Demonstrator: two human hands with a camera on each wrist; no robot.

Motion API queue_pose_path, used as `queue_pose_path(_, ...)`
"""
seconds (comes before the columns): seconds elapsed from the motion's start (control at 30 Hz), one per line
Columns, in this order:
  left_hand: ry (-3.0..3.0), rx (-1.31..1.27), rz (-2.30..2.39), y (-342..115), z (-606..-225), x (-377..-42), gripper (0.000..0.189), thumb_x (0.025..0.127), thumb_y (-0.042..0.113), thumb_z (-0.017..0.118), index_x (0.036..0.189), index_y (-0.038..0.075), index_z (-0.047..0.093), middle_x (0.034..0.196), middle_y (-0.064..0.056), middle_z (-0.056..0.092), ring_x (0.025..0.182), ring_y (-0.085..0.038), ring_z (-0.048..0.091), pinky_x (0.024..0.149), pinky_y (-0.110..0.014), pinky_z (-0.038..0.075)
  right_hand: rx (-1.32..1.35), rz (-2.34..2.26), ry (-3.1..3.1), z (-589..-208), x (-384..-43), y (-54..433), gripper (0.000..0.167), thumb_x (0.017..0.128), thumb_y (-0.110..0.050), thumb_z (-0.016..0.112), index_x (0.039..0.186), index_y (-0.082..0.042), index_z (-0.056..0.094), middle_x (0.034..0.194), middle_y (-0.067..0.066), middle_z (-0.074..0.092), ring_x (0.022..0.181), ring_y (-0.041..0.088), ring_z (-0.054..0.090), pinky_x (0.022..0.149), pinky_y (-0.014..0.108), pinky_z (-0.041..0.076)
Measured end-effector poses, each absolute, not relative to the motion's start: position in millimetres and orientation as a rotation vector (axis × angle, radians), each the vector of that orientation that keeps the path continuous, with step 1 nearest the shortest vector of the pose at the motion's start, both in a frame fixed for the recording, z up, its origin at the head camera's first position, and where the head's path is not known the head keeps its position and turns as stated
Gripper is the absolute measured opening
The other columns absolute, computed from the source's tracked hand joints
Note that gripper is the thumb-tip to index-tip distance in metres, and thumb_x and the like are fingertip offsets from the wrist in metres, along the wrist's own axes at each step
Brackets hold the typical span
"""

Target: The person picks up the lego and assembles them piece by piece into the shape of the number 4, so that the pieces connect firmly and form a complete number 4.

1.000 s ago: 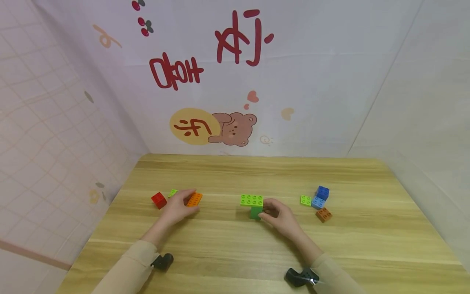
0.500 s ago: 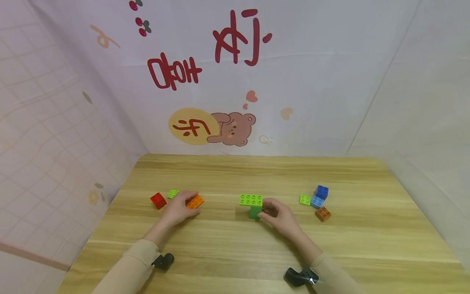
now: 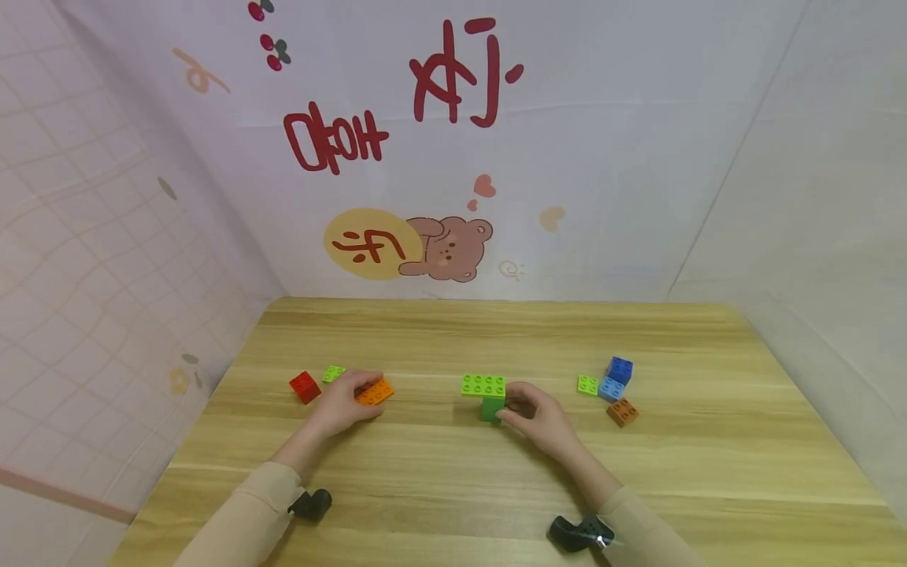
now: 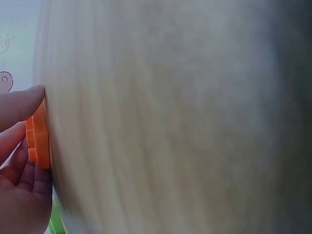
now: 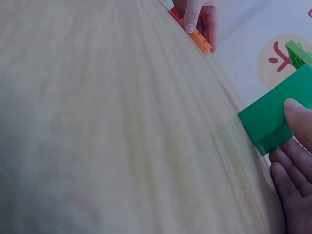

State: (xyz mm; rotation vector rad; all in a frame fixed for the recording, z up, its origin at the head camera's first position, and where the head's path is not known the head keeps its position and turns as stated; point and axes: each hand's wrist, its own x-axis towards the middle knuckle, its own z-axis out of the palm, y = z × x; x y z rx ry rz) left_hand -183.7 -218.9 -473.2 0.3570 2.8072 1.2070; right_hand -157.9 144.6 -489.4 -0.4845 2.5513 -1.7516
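In the head view, the left hand [image 3: 346, 405] pinches the orange plate [image 3: 375, 391] on the wood-grained table [image 3: 439, 488]; the right hand [image 3: 540, 417] grips the green tower [image 3: 491, 409], whose lime plate [image 3: 483, 385] overhangs leftward, so pressing that free end could tip it. The left wrist view shows stubby orange studs; the right wrist view, smooth, square-edged green plastic, seamed across.

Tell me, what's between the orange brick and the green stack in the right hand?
Nothing but bare wooden tabletop lies between the orange brick and the green stack; the head view shows this.
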Motion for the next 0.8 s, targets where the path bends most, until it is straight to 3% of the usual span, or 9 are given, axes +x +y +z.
queue_pose_path(0.27,2.790,0.389,1.248,-220,-474,-185,0.050,0.079,0.004,0.082,0.126,-0.002,0.066,0.123,-0.015,0.063,0.113,-0.032,0.058,0.100,-0.050,0.044,-0.501,-1.792,2.511,-509,-166,151,0.037,0.086,-0.014,0.078,0.120,-0.006,0.066,0.110,0.005,0.069,0.100,0.019,0.066,0.087,0.031,0.054)
queue_pose_path(0.8,2.810,0.399,1.228,-222,-475,-186,0.042,0.079,0.002,0.081,0.119,0.000,0.070,0.117,-0.014,0.065,0.108,-0.031,0.060,0.097,-0.049,0.047,-0.519,-1.813,2.504,-511,-166,151,0.036,0.086,-0.016,0.079,0.119,-0.008,0.066,0.110,0.003,0.070,0.100,0.018,0.066,0.087,0.031,0.054)
